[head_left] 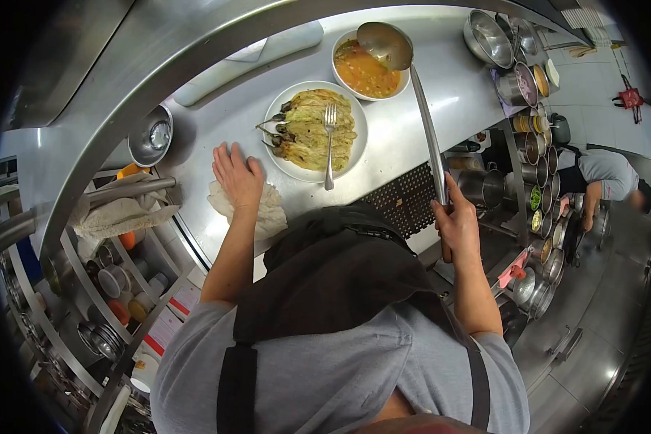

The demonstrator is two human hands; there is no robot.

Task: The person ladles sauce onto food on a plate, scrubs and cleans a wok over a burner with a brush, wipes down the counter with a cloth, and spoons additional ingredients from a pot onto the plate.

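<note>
My right hand (456, 223) is closed around the long handle of a ladle (428, 123). The ladle's round bowl hangs over the rim of a white bowl (333, 64) of orange soup (369, 74); whether they touch I cannot tell. My left hand (237, 177) lies on the steel counter (202, 141), fingers stretched out, its wrist over a crumpled pale cloth (267, 213). Just to its right, a white plate (359, 145) carries flattened, yellowish-green vegetables (307, 130) with dark stem ends, perhaps eggplants. A fork (330, 148) rests across them, handle past the rim.
A steel bowl (152, 137) stands left of the plate, near a draped towel (123, 217). More steel bowls (488, 37) sit at the far right. A perforated dark mat (401, 199) lies near my right hand. A co-worker (604, 177) bends over pots on the right.
</note>
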